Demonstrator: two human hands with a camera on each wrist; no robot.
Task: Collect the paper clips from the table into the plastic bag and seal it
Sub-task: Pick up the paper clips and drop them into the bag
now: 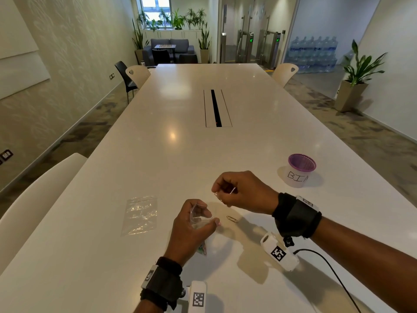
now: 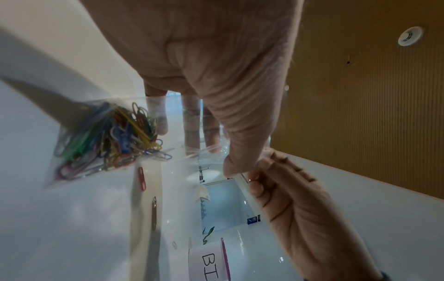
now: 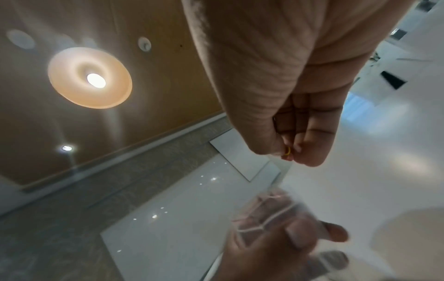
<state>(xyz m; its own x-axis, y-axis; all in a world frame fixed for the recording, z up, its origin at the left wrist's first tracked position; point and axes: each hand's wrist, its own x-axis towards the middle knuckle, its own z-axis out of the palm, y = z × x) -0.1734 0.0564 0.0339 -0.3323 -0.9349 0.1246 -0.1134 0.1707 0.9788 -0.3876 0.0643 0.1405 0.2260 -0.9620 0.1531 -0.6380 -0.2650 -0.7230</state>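
Note:
My left hand (image 1: 209, 213) grips a small clear plastic bag (image 1: 198, 219) by its rim and keeps its mouth spread. Several coloured paper clips (image 2: 108, 136) lie heaped in the bag's bottom, which rests on the table. Just above and right of the bag's mouth, my right hand (image 1: 217, 193) pinches a yellow paper clip (image 3: 287, 151) between thumb and fingertips. A white clip (image 1: 233, 190) sticks out of the same hand. A bronze clip (image 1: 232, 219) lies loose on the white table (image 1: 180, 154) right of the bag. A red clip (image 2: 141, 178) lies beside it.
A second clear bag (image 1: 140, 215) lies flat on the table left of my left hand. A white cup marked BIN (image 1: 301, 171) with a purple rim stands at the right. A black cable (image 1: 334, 274) runs from my right wrist camera.

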